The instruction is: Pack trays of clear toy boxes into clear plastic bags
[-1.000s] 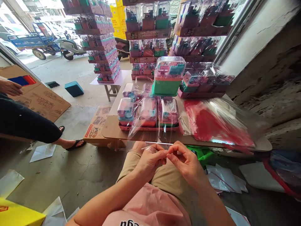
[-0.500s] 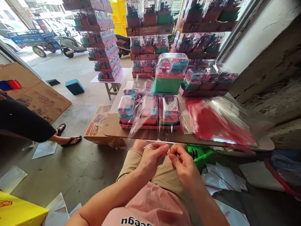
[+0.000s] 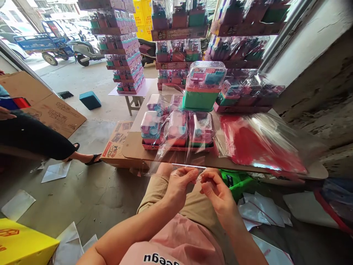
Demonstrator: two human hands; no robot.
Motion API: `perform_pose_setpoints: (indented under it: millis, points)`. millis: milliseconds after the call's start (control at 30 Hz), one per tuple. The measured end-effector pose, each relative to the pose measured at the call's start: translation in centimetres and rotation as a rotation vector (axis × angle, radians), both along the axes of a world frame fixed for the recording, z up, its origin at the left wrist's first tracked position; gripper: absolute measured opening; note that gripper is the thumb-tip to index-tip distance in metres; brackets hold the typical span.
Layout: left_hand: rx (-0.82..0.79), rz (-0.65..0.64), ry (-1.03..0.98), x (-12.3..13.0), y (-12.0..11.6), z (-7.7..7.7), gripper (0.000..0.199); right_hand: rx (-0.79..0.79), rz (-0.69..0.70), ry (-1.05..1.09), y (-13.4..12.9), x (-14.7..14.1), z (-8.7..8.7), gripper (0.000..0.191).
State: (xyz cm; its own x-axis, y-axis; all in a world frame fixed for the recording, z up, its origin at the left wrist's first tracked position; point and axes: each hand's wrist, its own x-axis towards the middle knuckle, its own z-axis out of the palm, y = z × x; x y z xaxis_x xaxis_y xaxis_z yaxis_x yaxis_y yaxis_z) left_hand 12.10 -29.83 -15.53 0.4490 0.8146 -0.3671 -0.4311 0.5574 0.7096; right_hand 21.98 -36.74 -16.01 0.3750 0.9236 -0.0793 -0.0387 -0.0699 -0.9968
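Note:
My left hand (image 3: 180,184) is closed, thumb and fingers pinching the near edge of a clear plastic film bag (image 3: 162,163) at the table's front edge. Beside it, my right hand (image 3: 219,193) has curled fingers, thumb and index at the film's edge; the film between them is hard to see. The film spreads from my hands up over a pink cardboard tray (image 3: 176,148) holding several toy boxes with clear lids. On top at the back of this group stands a larger green toy box (image 3: 200,100) with a clear domed lid.
Red and clear plastic sheets (image 3: 248,143) lie on the table's right side. Stacked trays of toys (image 3: 179,35) rise behind. A printed carton (image 3: 114,147) stands at the table's left, near a person's sandalled foot (image 3: 92,158). White sheets (image 3: 56,171) litter the floor.
My right fingertips have moved slightly away from my left hand and loosened a little. The view has shifted slightly left. The person's leg at the left has moved towards the carton.

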Motion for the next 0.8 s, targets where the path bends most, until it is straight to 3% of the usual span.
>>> perform_pose_setpoints:
  millis: [100, 200, 467, 800]
  points:
    - [0.010, 0.001, -0.010, 0.1, -0.1, 0.0, 0.031, 0.016, 0.016, -0.078, 0.1, -0.2, 0.0, 0.023]
    - [0.025, 0.004, -0.019, 0.1, -0.2, -0.2, 0.029, -0.004, 0.015, -0.114, 0.2, -0.1, 0.1, 0.025]
    - [0.094, -0.006, 0.008, 0.1, -0.4, -1.1, 0.024, -0.228, 0.167, 0.367, -0.1, 0.2, 0.7, 0.036]
    - [0.127, 0.031, 0.076, 0.1, -0.5, -1.9, 0.021, -0.269, 0.089, 0.326, 0.0, 0.4, 1.0, 0.033]
